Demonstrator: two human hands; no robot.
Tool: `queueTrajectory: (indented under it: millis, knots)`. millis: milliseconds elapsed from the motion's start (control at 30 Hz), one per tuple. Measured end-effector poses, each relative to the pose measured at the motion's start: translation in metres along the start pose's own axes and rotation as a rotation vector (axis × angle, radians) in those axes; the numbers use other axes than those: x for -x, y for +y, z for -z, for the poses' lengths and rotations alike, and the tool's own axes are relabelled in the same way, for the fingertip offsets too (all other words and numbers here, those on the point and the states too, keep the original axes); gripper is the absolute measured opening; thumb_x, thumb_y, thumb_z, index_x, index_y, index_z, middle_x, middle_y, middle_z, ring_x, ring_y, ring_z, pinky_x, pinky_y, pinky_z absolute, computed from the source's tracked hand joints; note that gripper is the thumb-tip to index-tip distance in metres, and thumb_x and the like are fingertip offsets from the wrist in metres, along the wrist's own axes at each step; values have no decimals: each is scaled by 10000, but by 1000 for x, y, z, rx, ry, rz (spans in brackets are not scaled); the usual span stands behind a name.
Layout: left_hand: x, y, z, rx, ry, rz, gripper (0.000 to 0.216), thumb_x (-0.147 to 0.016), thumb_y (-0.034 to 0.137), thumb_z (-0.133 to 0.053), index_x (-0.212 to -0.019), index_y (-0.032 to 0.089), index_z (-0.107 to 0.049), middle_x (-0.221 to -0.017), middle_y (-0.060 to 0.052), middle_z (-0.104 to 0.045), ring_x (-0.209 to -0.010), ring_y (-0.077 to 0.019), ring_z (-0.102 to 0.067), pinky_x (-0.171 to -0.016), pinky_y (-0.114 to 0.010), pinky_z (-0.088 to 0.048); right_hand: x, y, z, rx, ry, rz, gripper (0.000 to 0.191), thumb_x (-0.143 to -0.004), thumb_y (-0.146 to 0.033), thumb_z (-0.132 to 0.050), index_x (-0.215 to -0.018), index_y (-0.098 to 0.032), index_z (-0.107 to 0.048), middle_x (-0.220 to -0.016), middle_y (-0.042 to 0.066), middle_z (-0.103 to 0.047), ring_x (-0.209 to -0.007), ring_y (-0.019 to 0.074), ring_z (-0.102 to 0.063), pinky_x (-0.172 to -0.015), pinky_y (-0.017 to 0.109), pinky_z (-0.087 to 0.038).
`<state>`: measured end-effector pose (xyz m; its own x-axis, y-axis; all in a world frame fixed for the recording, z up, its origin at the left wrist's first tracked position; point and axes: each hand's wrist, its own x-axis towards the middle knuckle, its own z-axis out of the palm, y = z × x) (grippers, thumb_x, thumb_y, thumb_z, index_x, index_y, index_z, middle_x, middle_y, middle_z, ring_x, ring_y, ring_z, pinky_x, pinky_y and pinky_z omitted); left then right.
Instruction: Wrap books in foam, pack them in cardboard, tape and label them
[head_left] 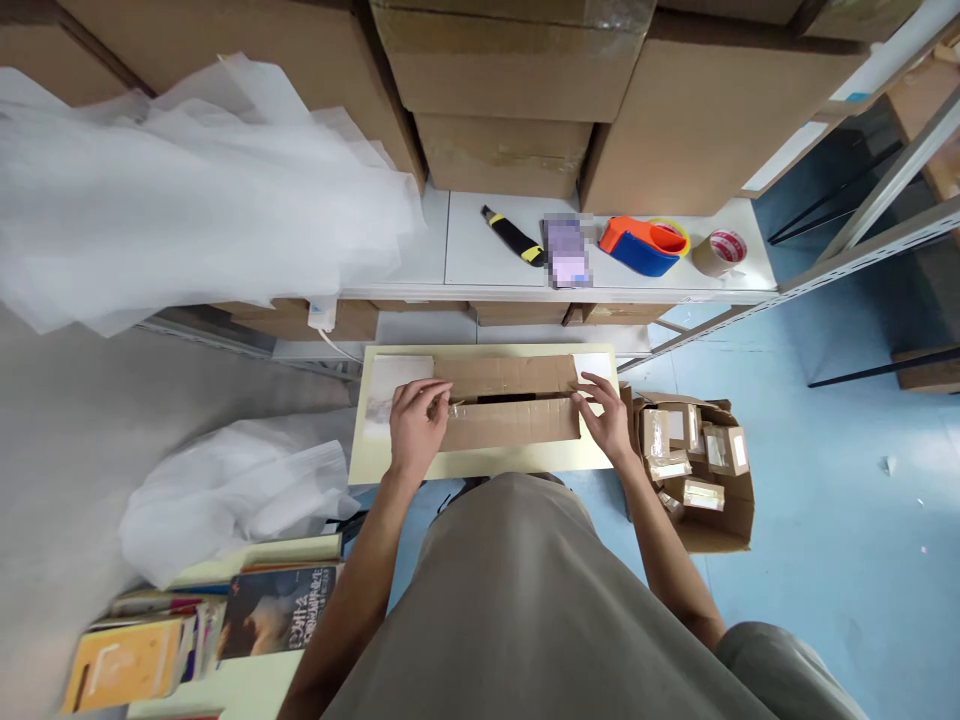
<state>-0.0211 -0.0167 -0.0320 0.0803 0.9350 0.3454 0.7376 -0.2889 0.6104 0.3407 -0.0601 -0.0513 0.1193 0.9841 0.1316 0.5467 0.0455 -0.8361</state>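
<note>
A long, narrow cardboard box (pixel 510 425) lies on a pale yellow board (pixel 480 463) in front of me, its two long flaps turned inward with a dark gap between them. My left hand (pixel 418 420) is at the box's left end, thumb and fingertips pinched together at the flap edge. At the right end, my right hand (pixel 602 410) touches the flap edges with its thumb and fingers bent and apart. Whether the left fingers grip the flap itself is hard to see.
On the white shelf (pixel 465 240) lie a box cutter (pixel 514 236), a blurred phone (pixel 568 252), a tape dispenser (pixel 645 246) and a tape roll (pixel 720 252). White foam sheets (pixel 210 200) hang at left. A carton (pixel 739 525) of small boxes stands right; books (pixel 277 610) lie lower left.
</note>
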Motion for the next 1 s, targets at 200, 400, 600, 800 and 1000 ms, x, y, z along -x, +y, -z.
queueTrajectory:
  millis: [200,400,600,800,1000]
  knots:
    - [-54,78,-17,82,49,-133,233,-1133,318,-595,-1172,272,-820,-1165,-83,-820,-1141,-268,-746,-1047,-453,-606,-49,-17,46,124,118,201,348,-1132,-533,-596,-1271,-285,-796,-1436,152,-763,-1365,345,-728,-1192,590,-600]
    - [-114,157,-41,184,60,-317,235,-1148,289,-574,-1190,255,-803,-1194,-74,-817,-1150,-243,-738,-1065,-449,-596,-147,-14,102,341,240,345,465,-1117,-506,-580,-1502,-248,-624,-1560,180,-677,-1465,371,-622,-1252,647,-496]
    - [-139,208,-54,226,75,-375,230,-1143,273,-583,-1184,259,-809,-1196,-69,-809,-1190,-245,-713,-1087,-461,-590,-232,11,106,605,134,216,556,-1077,-368,-584,-1558,-96,-516,-1490,290,-648,-1434,442,-567,-1239,698,-423]
    - [-124,213,-56,206,74,-328,244,-1142,271,-576,-1177,260,-817,-1181,-70,-810,-1191,-249,-721,-1089,-464,-589,-266,18,95,737,57,103,543,-1054,-290,-647,-1487,14,-522,-1430,340,-658,-1402,433,-572,-1251,675,-367]
    - [-90,200,-57,247,71,-212,220,-1138,291,-598,-1210,250,-801,-1217,-78,-807,-1180,-243,-743,-1092,-443,-595,-253,13,100,635,68,81,477,-1171,-418,-504,-1447,-30,-531,-1307,279,-717,-1282,377,-692,-1212,583,-435]
